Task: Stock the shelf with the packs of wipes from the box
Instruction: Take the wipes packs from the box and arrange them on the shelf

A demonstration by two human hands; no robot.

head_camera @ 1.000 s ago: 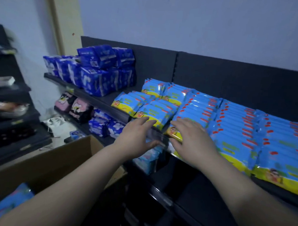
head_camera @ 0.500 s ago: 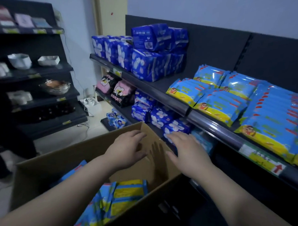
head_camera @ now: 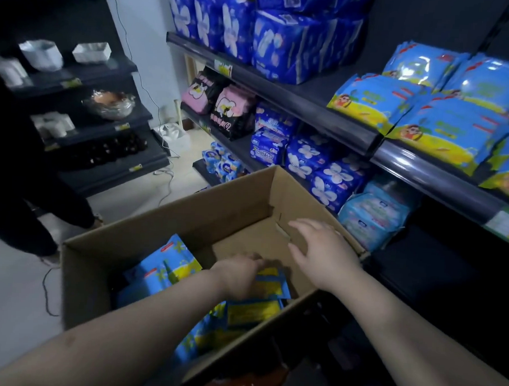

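Observation:
An open cardboard box (head_camera: 170, 215) stands in front of me, low beside the shelving. Several blue and yellow packs of wipes (head_camera: 168, 266) lie in its near left part. My left hand (head_camera: 238, 275) reaches down inside the box, its fingers touching a yellow-faced pack (head_camera: 268, 286); the fingertips are blurred. Over the box's right side hovers my right hand (head_camera: 323, 254), fingers spread, holding nothing. Matching packs of wipes (head_camera: 442, 128) lie stacked on the upper shelf (head_camera: 423, 171) at the right.
Dark blue packs (head_camera: 283, 39) fill the top shelf's left part. Below sit pink and black packs (head_camera: 222, 109), blue flowered packs (head_camera: 321, 163) and pale blue packs (head_camera: 374, 215). A person in dark clothes (head_camera: 19, 197) stands left by a black rack (head_camera: 91, 98). A cable (head_camera: 48, 286) crosses the floor.
My view has turned from the upper shelf down to the box. Both hands left the shelf; the left one dropped into the box onto the packs, the right one moved over its right side.

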